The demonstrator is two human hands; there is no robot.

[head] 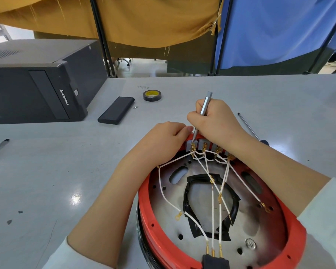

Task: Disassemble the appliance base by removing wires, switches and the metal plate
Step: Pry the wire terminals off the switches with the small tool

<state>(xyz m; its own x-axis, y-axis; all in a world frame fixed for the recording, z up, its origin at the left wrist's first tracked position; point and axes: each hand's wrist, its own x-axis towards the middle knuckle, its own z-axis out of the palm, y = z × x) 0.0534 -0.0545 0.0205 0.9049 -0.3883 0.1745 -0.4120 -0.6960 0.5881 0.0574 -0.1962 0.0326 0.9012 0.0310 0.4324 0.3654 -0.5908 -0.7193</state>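
The appliance base (291, 228), a red-rimmed round shell, is being worked on at the near edge of the grey table (260, 98), directly below the camera, with its open underside turned upward. Inside it the metal plate (163, 208) is being left in place for now, and white wires (212, 210) are being left strung across it from a black connector block (215, 262) at the near rim to a row of grey switches (191, 145) at the far rim. The wire-and-switch step is judged to be the one in hand. A slim grey tool (205, 106) is being gripped in the right hand (215, 121), fingers closed around its shaft, and its tip is being pressed down at the brass terminal (192, 147) on the leftmost switch. The far rim beside that switch is being steadied by the left hand (167, 138), fingers curled against it; whether anything is pinched there cannot be told.

None of the switch terminals is seen to be freed yet, while several ring lugs (178, 216) are already lying loose on the plate. The next move is judged to call for levering or pulling this terminal off its tab, with the base being held firmly so that it is not tipped, and the same for the neighbouring switches. A long screwdriver (249, 127) is being kept in reserve on the table beyond the right forearm.
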